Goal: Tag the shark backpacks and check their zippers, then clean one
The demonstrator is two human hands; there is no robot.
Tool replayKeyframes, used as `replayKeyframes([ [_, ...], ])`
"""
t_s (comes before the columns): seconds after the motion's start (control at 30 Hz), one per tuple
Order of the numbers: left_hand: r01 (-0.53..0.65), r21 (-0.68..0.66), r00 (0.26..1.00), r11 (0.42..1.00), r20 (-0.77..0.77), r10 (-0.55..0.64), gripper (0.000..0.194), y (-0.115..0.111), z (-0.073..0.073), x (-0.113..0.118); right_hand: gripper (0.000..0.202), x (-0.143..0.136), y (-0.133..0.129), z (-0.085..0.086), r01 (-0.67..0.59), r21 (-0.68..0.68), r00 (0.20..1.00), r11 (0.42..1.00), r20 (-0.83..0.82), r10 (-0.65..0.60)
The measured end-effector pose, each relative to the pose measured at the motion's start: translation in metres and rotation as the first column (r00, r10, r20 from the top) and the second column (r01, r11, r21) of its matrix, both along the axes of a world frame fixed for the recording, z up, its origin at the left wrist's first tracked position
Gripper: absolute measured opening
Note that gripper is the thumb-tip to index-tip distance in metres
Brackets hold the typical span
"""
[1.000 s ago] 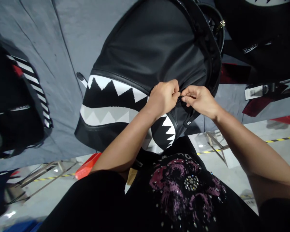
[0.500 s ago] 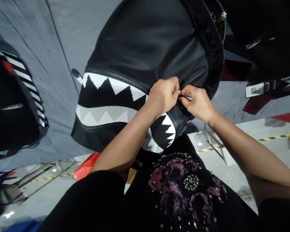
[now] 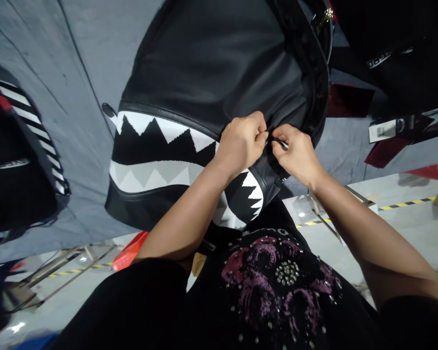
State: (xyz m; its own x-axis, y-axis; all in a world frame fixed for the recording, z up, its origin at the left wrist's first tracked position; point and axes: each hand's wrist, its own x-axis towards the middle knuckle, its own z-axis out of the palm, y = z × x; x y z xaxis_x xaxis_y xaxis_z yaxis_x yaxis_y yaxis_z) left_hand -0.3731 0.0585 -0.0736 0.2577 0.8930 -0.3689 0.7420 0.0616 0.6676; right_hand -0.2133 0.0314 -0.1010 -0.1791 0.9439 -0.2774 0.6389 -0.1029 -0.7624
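Note:
A black backpack (image 3: pixel 219 63) with a white and grey shark-teeth print lies on its back in front of me, its long zipper edge on the right side. My left hand (image 3: pixel 243 141) is closed in a pinch at the bag's side, and a small shiny bit shows at its fingertips; the exact part it grips is hidden. Just to the right, my right hand (image 3: pixel 294 150) pinches a thin black strip (image 3: pixel 278 141) beside the same spot. The fingertips of both hands are close together but apart.
The bag rests on a grey cloth-covered table (image 3: pixel 83 146). Another black bag with a striped strap (image 3: pixel 45 138) lies at left. Dark bags (image 3: pixel 405 53) and a white tag (image 3: pixel 382 131) are at right. An orange-red object (image 3: pixel 130 250) stands below the table edge.
The view has shifted slightly, so the bag sits a little further left. A small gap has opened between my fingertips, with a shiny bit now showing at the left ones.

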Motion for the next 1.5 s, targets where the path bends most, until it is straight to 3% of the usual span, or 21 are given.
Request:
replayKeyframes([
  [0.23,-0.028,0.022,0.999,0.999,0.04,0.028,0.004,0.0,-0.001,0.002,0.017,-0.002,0.005,0.011,-0.083,-0.079,0.995,0.993,0.05,0.087],
  [0.37,0.002,0.062,1.0,0.998,0.028,-0.004,0.008,-0.004,0.0,0.003,0.011,-0.008,0.001,0.013,-0.146,-0.029,0.96,0.989,0.236,0.149],
  [0.47,0.038,0.114,0.999,0.993,-0.008,-0.037,0.012,-0.008,0.0,0.003,0.017,-0.013,-0.004,0.009,-0.153,-0.001,0.923,0.988,0.357,0.143],
  [0.6,0.055,0.171,0.993,0.984,-0.111,-0.036,0.012,-0.012,0.003,0.002,0.022,-0.017,-0.006,0.006,-0.089,-0.002,0.912,0.996,0.401,0.083],
  [0.73,0.099,0.155,0.975,0.983,-0.213,-0.065,0.014,-0.015,0.009,0.008,0.022,-0.014,-0.004,0.005,-0.012,0.028,0.938,1.0,0.346,0.001],
  [0.87,0.092,0.142,0.952,0.986,-0.303,-0.045,0.019,-0.02,0.009,0.017,0.019,-0.002,-0.001,0.003,0.072,0.078,0.979,0.994,0.186,-0.085],
  [1.07,0.075,0.126,0.938,0.989,-0.345,-0.027,0.02,-0.022,0.001,0.021,0.029,0.026,0.004,0.01,-0.086,-0.037,0.994,0.996,-0.074,0.083],
  [1.17,0.051,0.106,0.946,0.993,-0.323,-0.014,0.018,-0.02,-0.001,0.019,0.035,0.03,0.003,0.013,-0.069,-0.163,0.984,0.984,-0.173,0.041],
  [1.3,-0.002,0.038,0.974,0.999,-0.227,0.011,0.012,-0.015,0.002,0.014,0.022,0.023,0.0,0.012,0.022,-0.121,0.993,0.992,-0.116,-0.036],
  [1.5,-0.021,-0.03,0.987,0.999,-0.159,0.016,0.009,-0.009,0.008,0.011,0.022,0.015,-0.013,0.011,-0.079,0.093,0.997,0.993,0.02,0.077],
])
